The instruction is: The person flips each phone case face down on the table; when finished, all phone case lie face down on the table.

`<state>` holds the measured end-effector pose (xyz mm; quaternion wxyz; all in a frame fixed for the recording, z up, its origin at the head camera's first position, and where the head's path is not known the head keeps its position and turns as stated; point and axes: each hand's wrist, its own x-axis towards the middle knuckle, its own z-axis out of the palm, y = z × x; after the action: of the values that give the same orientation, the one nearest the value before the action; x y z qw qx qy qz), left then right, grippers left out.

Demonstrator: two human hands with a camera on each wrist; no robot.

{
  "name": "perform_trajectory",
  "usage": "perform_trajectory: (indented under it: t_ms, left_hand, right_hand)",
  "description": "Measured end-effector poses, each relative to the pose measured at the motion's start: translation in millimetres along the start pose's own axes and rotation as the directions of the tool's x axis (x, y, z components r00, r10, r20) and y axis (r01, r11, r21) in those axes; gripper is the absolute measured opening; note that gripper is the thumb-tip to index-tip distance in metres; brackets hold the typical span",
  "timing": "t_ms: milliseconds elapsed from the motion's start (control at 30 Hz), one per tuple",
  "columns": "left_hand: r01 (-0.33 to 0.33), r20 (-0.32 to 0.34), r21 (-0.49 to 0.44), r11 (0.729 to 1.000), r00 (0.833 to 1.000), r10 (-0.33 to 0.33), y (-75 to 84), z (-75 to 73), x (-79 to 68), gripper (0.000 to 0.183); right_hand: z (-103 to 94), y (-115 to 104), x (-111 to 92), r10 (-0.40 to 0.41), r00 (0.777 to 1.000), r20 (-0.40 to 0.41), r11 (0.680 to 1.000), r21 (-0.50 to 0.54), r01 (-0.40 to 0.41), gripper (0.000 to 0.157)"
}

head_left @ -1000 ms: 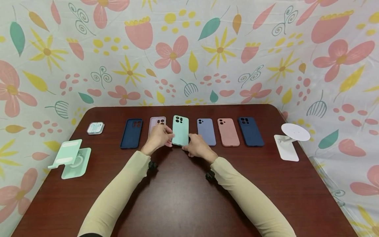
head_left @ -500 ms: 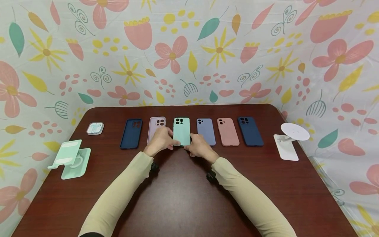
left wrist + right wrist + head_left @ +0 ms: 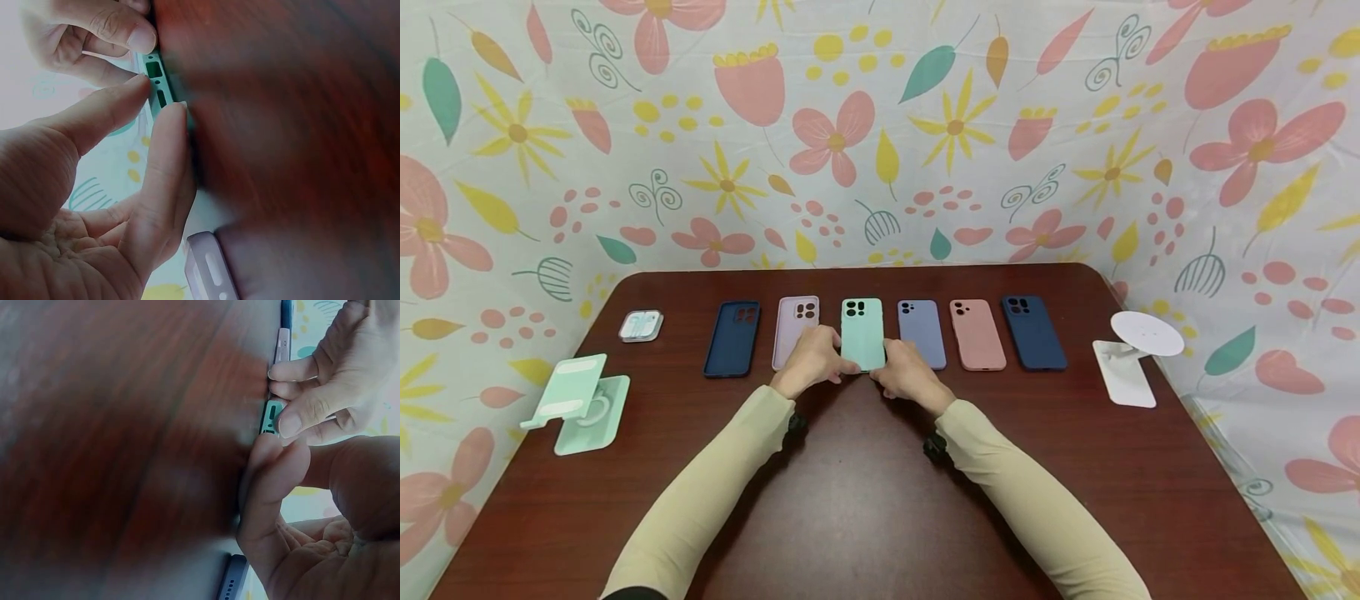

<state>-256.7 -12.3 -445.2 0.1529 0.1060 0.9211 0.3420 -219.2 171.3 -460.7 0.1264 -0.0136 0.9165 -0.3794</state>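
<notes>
A mint-green phone case (image 3: 862,333) lies back up at the middle of a row on the dark wooden table. My left hand (image 3: 812,357) pinches its lower left corner, thumb over the edge. My right hand (image 3: 907,372) holds the lower right corner between thumb and fingers. Close up in the left wrist view, the bottom edge of the mint case (image 3: 157,81) shows its port cutouts between the fingertips. A lilac phone case (image 3: 788,323), partly covered by my left hand, lies just left; a lavender-blue case (image 3: 922,327) lies just right, near my right hand.
Farther left lies a dark blue case (image 3: 732,339), inside up. A pink case (image 3: 978,335) and another dark blue case (image 3: 1034,332) lie right. Earphones in a clear box (image 3: 642,326) and a mint stand (image 3: 583,400) are at the left; a white stand (image 3: 1126,371) is at the right.
The mint case has come down from a slight tilt to lie flat and shifted slightly right, in line with the row. My left hand has moved a little right with it.
</notes>
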Motion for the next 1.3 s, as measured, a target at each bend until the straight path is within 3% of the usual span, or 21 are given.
perform_trajectory:
  t_ms: [267, 433, 633, 800, 1033, 1300]
  left_hand:
    - [-0.017, 0.001, -0.007, 1.0, 1.0, 0.017, -0.7, 1.4, 0.6, 0.039]
    - [-0.01, 0.006, -0.005, 1.0, 1.0, 0.01, -1.2, 1.4, -0.7, 0.045]
    - [0.01, 0.007, 0.008, 1.0, 1.0, -0.01, -5.0, -3.8, -7.8, 0.059]
    - [0.006, 0.014, -0.014, 1.0, 1.0, -0.006, -8.4, -16.5, -15.4, 0.061]
    - [0.009, 0.0, -0.046, 0.999, 1.0, -0.009, -22.2, -38.6, -25.9, 0.06]
    - [0.027, -0.026, 0.122, 0.992, 0.999, -0.024, -41.9, -64.6, -28.8, 0.07]
  right_hand:
    - [-0.3, 1, 1, 0.024, 1.0, -0.001, 1.0, -0.006, -0.024, 0.033]
    - [-0.4, 0, 0, 0.01, 1.0, -0.02, 1.0, -0.028, -0.01, 0.036]
    - [-0.2, 0, -3, 0.004, 0.999, -0.032, 0.999, -0.048, -0.006, 0.071]
    - [10.6, 16, 13, -0.045, 0.998, -0.048, 0.996, -0.083, 0.04, 0.086]
    - [15.9, -13, 2, -0.085, 0.996, 0.0, 0.996, -0.028, 0.085, 0.085]
    - [40.8, -24, 4, -0.151, 0.988, 0.03, 0.988, -0.018, 0.152, 0.081]
